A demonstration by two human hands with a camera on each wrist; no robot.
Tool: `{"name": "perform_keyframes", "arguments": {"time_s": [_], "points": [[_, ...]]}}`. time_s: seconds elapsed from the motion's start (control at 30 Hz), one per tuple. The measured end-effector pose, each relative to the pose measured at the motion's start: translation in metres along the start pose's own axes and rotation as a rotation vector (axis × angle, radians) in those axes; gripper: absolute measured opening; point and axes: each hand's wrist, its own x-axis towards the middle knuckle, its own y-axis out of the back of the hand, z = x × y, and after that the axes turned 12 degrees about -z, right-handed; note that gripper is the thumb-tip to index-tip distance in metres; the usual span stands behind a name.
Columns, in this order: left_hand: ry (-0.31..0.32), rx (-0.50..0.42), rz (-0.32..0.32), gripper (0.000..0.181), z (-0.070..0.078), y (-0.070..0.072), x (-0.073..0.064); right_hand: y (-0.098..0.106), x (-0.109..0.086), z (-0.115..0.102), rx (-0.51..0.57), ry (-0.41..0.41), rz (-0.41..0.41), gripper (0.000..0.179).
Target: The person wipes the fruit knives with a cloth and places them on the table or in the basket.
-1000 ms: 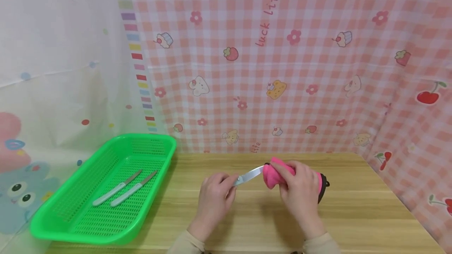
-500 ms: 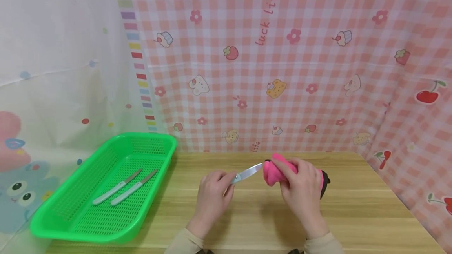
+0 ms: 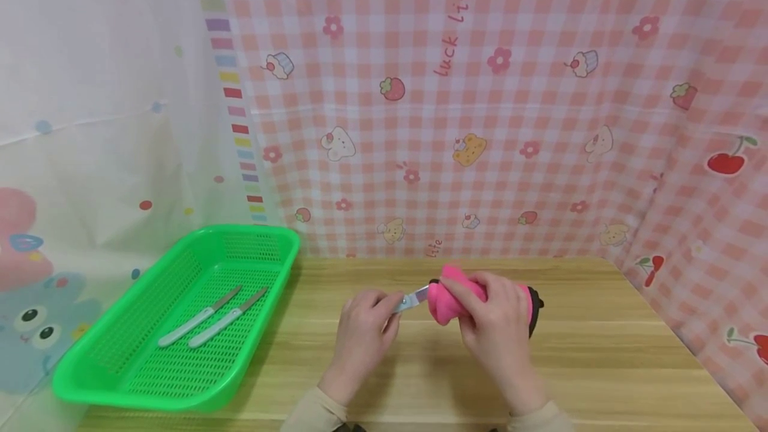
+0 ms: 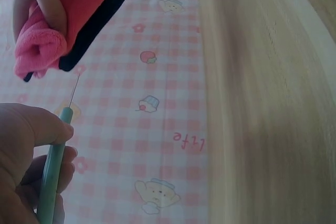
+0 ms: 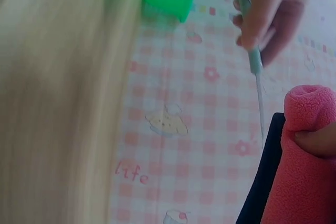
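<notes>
My left hand grips a small knife by its pale green handle, the blade pointing right. A thick pink fleece cloth with a black side and a small black loop is in my right hand, fingers and thumb around it. In the head view the cloth's left end covers the outer part of the blade. In the right wrist view the thin blade, edge-on, reaches the black side of the cloth. Whether they touch, I cannot tell. The left wrist view shows the knife handle between thumb and curled fingers.
On the left stands a green plastic basket with a perforated floor. Two similar knives, one knife beside the other knife, lie in it. Patterned curtains hang behind and at both sides of the wooden table.
My right hand first drew the cloth slightly back, baring the blade nearly to its tip, then brought it left over the blade again. The left hand and knife shifted only slightly.
</notes>
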Motion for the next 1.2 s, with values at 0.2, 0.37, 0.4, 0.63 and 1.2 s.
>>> {"name": "perform_keyframes", "arguments": {"time_s": [0.2, 0.37, 0.4, 0.63, 1.2], "points": [[-0.022, -0.006, -0.005, 0.031, 0.003, 0.000, 0.001, -0.014, -0.004, -0.007, -0.007, 0.040, -0.019, 0.052], [-0.038, 0.000, -0.026, 0.031, 0.006, 0.000, 0.001, -0.024, -0.008, -0.011, -0.013, 0.034, -0.053, 0.051], [-0.036, 0.002, -0.030, 0.031, 0.006, 0.000, 0.001, -0.025, -0.008, -0.012, -0.016, 0.032, -0.056, 0.050], [-0.050, 0.001, -0.031, 0.032, 0.006, -0.001, -0.001, -0.029, -0.009, -0.012, -0.021, 0.038, -0.039, 0.055], [-0.042, -0.018, -0.028, 0.029, 0.006, -0.001, 0.000, -0.023, -0.011, 0.005, -0.044, -0.062, -0.042, 0.056]]}}
